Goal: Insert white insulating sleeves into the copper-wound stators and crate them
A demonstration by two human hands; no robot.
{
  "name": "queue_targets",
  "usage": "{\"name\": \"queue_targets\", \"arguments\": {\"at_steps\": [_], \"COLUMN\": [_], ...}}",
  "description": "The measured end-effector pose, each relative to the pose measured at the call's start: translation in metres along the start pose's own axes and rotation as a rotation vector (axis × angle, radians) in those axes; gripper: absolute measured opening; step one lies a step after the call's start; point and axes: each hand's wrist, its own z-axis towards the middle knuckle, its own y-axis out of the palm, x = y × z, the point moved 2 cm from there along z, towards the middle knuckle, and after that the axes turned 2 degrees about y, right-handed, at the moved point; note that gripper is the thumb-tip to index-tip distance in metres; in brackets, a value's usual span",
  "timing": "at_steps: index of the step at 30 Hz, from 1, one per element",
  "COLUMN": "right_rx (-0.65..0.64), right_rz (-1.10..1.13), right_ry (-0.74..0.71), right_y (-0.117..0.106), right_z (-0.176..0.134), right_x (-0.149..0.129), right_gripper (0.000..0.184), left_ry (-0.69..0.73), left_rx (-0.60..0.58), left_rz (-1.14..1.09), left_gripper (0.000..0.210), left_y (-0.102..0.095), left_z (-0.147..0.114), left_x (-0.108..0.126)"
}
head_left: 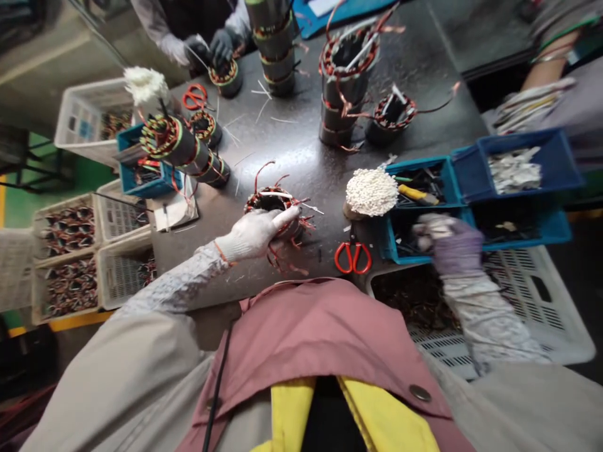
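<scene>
My left hand, in a white knit glove, is closed on the near rim of a motor stator standing on the dark table. Copper wire ends stick out around the stator, and a thin white sleeve points right from it. My right hand, gloved, reaches into the front compartment of a blue bin that holds dark small pieces. Its fingers look curled in and partly blurred; what they hold, if anything, I cannot make out. Between my hands lie red-handled scissors, near a bundle of white sleeves.
Stacked stators stand at the back, with another stack at left. A yellow-handled tool lies in a blue bin. Crates of parts flank the table. Opposite, a person's gloved hands work on a small stator.
</scene>
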Motion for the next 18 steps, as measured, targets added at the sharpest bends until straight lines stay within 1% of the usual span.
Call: {"name": "queue_targets", "arguments": {"at_steps": [1, 3, 5, 7, 8, 10, 14, 16, 18], "right_rx": [-0.161, -0.415, -0.588, -0.706, -0.738, -0.777, -0.841, -0.839, -0.819], "right_rz": [0.115, 0.246, 0.33, 0.391, 0.408, 0.413, 0.35, 0.3, 0.218], "right_ry": [0.007, 0.005, 0.016, 0.061, 0.083, 0.107, 0.127, 0.107, 0.03], "right_y": [0.018, 0.058, 0.094, 0.119, 0.127, 0.136, 0.14, 0.141, 0.141], "right_z": [-0.017, -0.044, -0.058, -0.058, -0.056, -0.049, -0.041, -0.04, -0.039], "right_x": [-0.01, -0.03, -0.048, -0.063, -0.068, -0.077, -0.086, -0.089, -0.094], "right_gripper": [0.01, 0.022, 0.036, 0.045, 0.047, 0.046, 0.042, 0.043, 0.041], "left_ry": [0.018, 0.043, 0.086, 0.107, 0.103, 0.083, 0.088, 0.109, 0.124], "left_rx": [0.0, 0.036, 0.084, 0.1, 0.093, 0.072, 0.072, 0.075, 0.071], "left_rz": [-0.003, -0.016, -0.027, -0.03, -0.028, -0.028, -0.046, -0.042, -0.03], "left_gripper": [0.071, 0.063, 0.061, 0.062, 0.064, 0.067, 0.067, 0.065, 0.063], "left_y": [0.002, 0.006, 0.008, 0.01, 0.011, 0.012, 0.013, 0.014, 0.015], "left_z": [0.004, 0.01, 0.012, 0.012, 0.012, 0.012, 0.013, 0.014, 0.015], "left_x": [-0.002, -0.006, -0.008, -0.009, -0.009, -0.009, -0.008, -0.008, -0.008]}}
